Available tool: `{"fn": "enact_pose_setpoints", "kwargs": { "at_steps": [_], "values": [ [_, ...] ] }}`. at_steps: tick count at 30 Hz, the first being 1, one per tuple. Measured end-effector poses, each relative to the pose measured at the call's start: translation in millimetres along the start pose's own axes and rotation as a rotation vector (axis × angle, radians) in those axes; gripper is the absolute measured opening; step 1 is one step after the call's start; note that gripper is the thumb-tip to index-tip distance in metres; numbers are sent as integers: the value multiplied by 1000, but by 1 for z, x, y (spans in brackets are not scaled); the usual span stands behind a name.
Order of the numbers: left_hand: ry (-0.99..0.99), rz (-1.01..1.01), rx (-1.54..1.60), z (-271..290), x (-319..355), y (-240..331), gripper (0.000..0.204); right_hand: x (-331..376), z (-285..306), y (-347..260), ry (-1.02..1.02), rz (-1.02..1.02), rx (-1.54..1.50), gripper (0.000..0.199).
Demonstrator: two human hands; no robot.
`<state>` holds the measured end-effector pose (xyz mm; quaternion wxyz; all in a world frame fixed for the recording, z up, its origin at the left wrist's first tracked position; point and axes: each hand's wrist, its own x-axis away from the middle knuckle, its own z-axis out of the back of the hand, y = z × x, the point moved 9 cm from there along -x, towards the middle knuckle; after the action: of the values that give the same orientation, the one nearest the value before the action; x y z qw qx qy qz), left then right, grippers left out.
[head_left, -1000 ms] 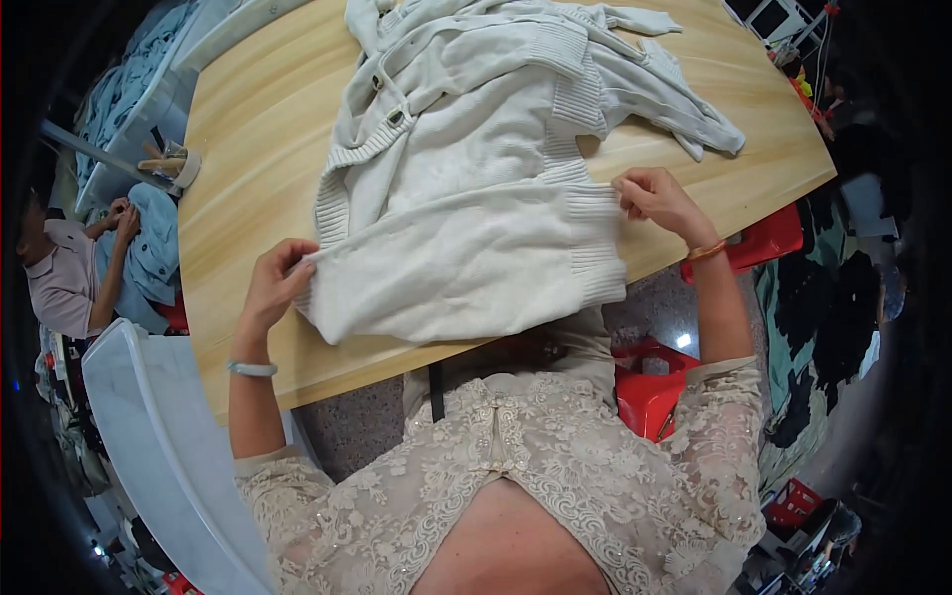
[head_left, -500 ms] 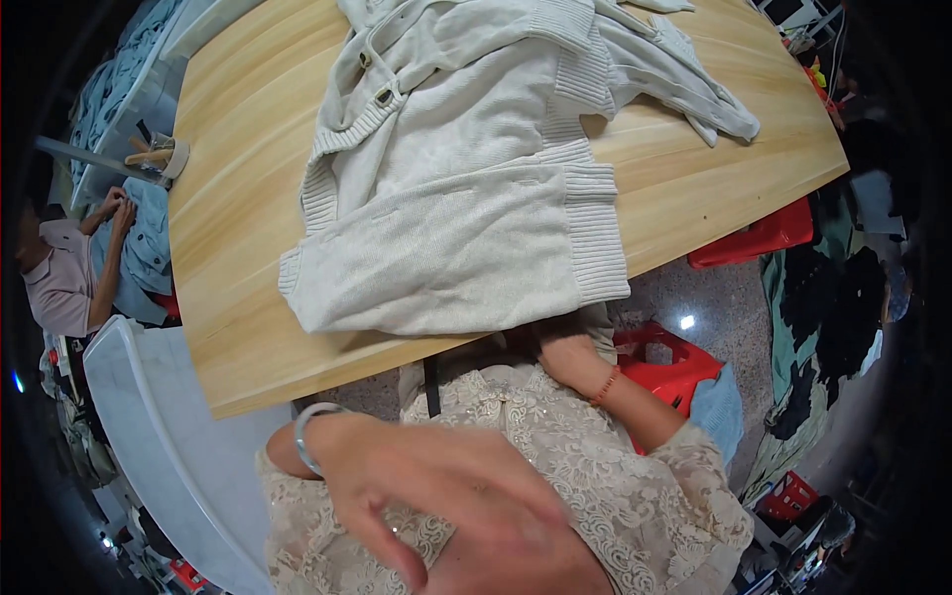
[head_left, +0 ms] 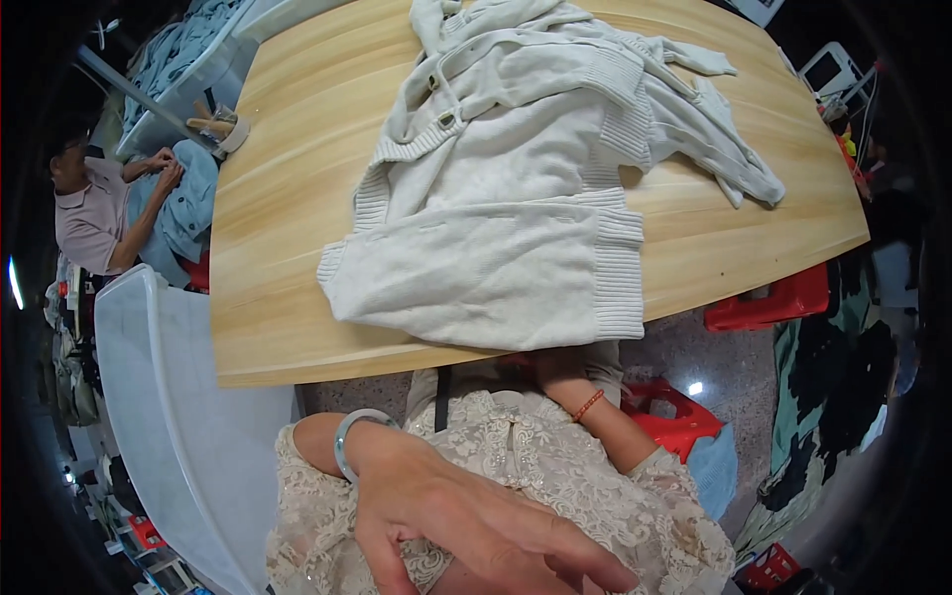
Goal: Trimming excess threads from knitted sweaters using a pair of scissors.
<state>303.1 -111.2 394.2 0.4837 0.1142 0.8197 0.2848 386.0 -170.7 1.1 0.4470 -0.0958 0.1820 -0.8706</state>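
Note:
My left hand, a pale bangle on its wrist, is raised in front of my lace top, close to the lower edge. Its thumb and fingers are apart, and nothing shows in them. My right hand, with a red bead bracelet at the wrist, rests low by my lap at the near table edge; its fingers are hidden. Beyond both hands a cream knit cardigan with ribbed cuffs and dark buttons lies on the wooden table. One folded part of it reaches nearly to the near edge. Neither hand touches it.
A white plastic bin stands at the left. Behind it a person handles blue cloth. A cup of tools is on the table's left edge. Red stools stand right, near piled dark and green cloth.
The view has shifted, so the table and cardigan sit farther right in it. My left hand has moved slightly right and down, fingers still apart. My right hand stays by my lap.

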Motion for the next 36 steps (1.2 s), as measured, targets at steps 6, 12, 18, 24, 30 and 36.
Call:
{"fn": "enact_pose_setpoints", "kwargs": {
  "at_steps": [6,12,18,24,30,36],
  "values": [
    [-6,-12,-48,-5,-9,-5,82,32,51,-11,-501,-6,4,39],
    [-32,-45,-100,2,-11,-9,59,77,148,-2,-337,60,-149,30],
    [647,353,-1115,139,33,2,32,101,235,26,-226,-46,-285,40],
    [225,637,-1762,246,52,-128,49,76,301,61,41,-186,-203,45],
    [84,667,-1922,261,61,-152,49,56,304,93,-69,-298,100,30],
    [84,636,-1932,263,60,-153,49,18,317,83,-146,-272,156,18]
  ]
}}
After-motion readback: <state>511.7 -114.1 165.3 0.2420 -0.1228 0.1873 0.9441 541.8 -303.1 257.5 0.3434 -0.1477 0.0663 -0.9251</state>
